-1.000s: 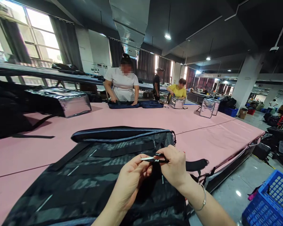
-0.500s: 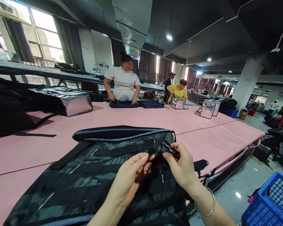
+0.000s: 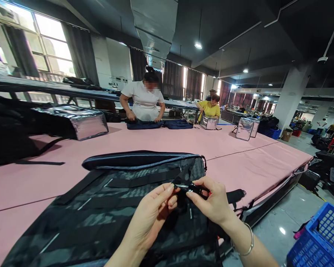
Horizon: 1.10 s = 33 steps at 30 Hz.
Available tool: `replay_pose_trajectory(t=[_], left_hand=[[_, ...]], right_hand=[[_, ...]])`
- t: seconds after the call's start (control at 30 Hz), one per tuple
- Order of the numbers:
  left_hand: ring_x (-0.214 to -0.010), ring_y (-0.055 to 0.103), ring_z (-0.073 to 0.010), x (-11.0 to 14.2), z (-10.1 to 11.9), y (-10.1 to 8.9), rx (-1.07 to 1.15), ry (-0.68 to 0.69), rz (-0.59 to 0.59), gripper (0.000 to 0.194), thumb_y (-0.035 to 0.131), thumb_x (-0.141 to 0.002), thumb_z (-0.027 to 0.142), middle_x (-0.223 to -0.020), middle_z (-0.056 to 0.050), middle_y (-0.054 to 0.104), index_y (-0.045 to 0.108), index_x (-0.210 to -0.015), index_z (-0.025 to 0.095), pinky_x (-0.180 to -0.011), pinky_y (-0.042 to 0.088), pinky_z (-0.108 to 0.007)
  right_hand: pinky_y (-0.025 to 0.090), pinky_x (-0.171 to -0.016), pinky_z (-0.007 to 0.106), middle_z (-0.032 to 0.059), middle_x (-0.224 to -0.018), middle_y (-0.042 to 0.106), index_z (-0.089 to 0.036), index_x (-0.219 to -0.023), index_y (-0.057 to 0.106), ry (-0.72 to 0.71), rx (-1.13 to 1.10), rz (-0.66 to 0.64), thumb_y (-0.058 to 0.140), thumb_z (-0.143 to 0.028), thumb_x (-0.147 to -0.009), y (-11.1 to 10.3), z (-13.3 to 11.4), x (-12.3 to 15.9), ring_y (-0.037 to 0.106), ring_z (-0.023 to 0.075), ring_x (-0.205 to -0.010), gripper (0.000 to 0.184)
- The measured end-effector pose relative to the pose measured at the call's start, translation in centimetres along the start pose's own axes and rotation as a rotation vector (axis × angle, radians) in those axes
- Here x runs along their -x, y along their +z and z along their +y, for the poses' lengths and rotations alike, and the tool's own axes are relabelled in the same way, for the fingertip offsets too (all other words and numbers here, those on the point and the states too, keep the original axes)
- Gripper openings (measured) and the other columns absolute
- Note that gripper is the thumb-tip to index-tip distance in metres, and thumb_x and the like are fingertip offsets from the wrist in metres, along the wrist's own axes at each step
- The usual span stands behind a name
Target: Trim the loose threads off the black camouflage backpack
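We pinch a black strap (image 3: 180, 178) in our left hand (image 3: 155, 207) and grip small snips (image 3: 194, 188) in our right hand (image 3: 215, 202), best angled clear of the bag (image 3: 100, 218) beneath.

You are wearing the single camera on your head, and it is looking forward and down across the pink table (image 3: 161, 140). It is seeing your left hand (image 3: 156, 207) and right hand (image 3: 215, 202) close up, low and near the middle, with the bottom edge cropping your forearms (image 3: 132, 244) and the dark bag (image 3: 100, 218) beneath. Farther off, it is facing a co-worker in white (image 3: 144, 99) across the table. The wide view is taking in windows (image 3: 51, 27) at upper left, the ceiling (image 3: 239, 16) above, and a blue crate (image 3: 320, 230), partly cropped, at lower right.
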<state>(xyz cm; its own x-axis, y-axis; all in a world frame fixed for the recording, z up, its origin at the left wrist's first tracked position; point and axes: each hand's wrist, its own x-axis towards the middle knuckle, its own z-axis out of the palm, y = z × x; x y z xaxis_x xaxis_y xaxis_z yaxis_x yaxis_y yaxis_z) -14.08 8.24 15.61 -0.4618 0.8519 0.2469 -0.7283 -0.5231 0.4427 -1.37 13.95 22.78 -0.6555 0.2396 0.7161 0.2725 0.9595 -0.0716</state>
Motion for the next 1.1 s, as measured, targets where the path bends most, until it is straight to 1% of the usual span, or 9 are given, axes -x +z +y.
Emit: replay_pose_trajectory(t=[0.2,0.33,0.47,0.57,0.7,0.83,0.9,1.0,1.1], left_hand=[[-0.050,0.037,-0.0058,0.16,0.10,0.18,-0.029,0.007,-0.021,0.034,0.084,-0.046,0.031,-0.056,0.001,0.052,0.063,-0.064,0.012,-0.045,0.034,-0.017],[-0.050,0.036,-0.0061,0.12,0.04,0.20,-0.043,0.024,-0.019,0.035,0.084,-0.046,0.033,-0.061,-0.001,0.054,0.065,-0.067,0.011,-0.044,0.032,-0.019],[-0.051,0.037,-0.0057,0.21,0.11,0.21,-0.047,0.019,-0.015,0.041,0.086,-0.042,0.036,-0.063,-0.001,0.056,0.067,-0.068,0.011,-0.045,0.033,-0.018],[-0.051,0.036,-0.0050,0.32,0.23,0.29,-0.037,0.017,-0.013,0.041,0.087,-0.040,0.037,-0.062,-0.001,0.056,0.067,-0.065,0.011,-0.045,0.033,-0.018],[-0.050,0.036,-0.0052,0.17,0.26,0.25,-0.050,0.004,-0.027,0.039,0.086,-0.043,0.038,-0.062,0.000,0.055,0.066,-0.064,0.012,-0.045,0.033,-0.018],[-0.051,0.035,-0.0052,-0.07,0.15,-0.02,-0.061,0.008,-0.027,0.039,0.085,-0.044,0.038,-0.063,0.000,0.055,0.065,-0.065,0.012,-0.046,0.033,-0.018],[-0.051,0.036,-0.0056,-0.05,0.10,-0.11,-0.078,0.013,-0.029,0.040,0.085,-0.045,0.040,-0.060,0.001,0.053,0.065,-0.066,0.013,-0.046,0.032,-0.017],[-0.052,0.037,-0.0069,0.15,0.05,-0.10,-0.135,0.041,-0.033,0.042,0.084,-0.047,0.045,-0.053,0.002,0.049,0.065,-0.068,0.014,-0.047,0.032,-0.017],[-0.052,0.038,-0.0075,0.38,0.01,-0.04,-0.175,0.070,-0.032,0.045,0.082,-0.048,0.049,-0.052,0.002,0.049,0.066,-0.071,0.014,-0.047,0.032,-0.017]], right_hand=[[0.045,-0.048,0.019,0.0024,-0.075,0.068,-0.020,-0.084,0.064,-0.023,0.006,-0.011,0.060,-0.038,-0.079,0.19,0.18,0.13,0.060,0.0123,-0.062,0.019],[0.046,-0.049,0.019,0.0029,-0.076,0.068,-0.020,-0.082,0.064,-0.044,-0.012,-0.007,0.060,-0.035,-0.080,0.34,0.48,0.22,0.062,0.0133,-0.065,0.016],[0.048,-0.050,0.018,0.0023,-0.075,0.068,-0.019,-0.081,0.064,0.001,-0.079,0.036,0.062,-0.034,-0.078,0.20,0.36,0.32,0.062,0.0130,-0.065,0.016],[0.050,-0.051,0.019,0.0018,-0.075,0.067,-0.019,-0.084,0.063,0.030,-0.079,0.024,0.062,-0.034,-0.077,0.07,0.08,0.24,0.062,0.0130,-0.065,0.016],[0.049,-0.053,0.019,0.0018,-0.076,0.067,-0.019,-0.080,0.063,0.023,-0.073,-0.007,0.062,-0.034,-0.078,0.14,0.05,0.10,0.062,0.0133,-0.067,0.015],[0.050,-0.054,0.020,0.0014,-0.074,0.067,-0.019,-0.078,0.064,0.081,-0.139,0.021,0.062,-0.035,-0.077,0.29,0.19,-0.01,0.062,0.0134,-0.066,0.016],[0.051,-0.056,0.021,0.0016,-0.075,0.067,-0.019,-0.080,0.064,0.099,-0.142,0.033,0.062,-0.035,-0.077,0.29,0.13,-0.13,0.062,0.0138,-0.067,0.016],[0.051,-0.056,0.021,0.0012,-0.076,0.067,-0.020,-0.082,0.063,0.084,-0.111,0.001,0.063,-0.035,-0.076,0.22,0.00,-0.29,0.062,0.0136,-0.068,0.016],[0.049,-0.055,0.020,0.0009,-0.076,0.067,-0.020,-0.080,0.064,0.089,-0.116,-0.011,0.062,-0.033,-0.077,0.23,0.09,-0.17,0.062,0.0133,-0.068,0.014]])
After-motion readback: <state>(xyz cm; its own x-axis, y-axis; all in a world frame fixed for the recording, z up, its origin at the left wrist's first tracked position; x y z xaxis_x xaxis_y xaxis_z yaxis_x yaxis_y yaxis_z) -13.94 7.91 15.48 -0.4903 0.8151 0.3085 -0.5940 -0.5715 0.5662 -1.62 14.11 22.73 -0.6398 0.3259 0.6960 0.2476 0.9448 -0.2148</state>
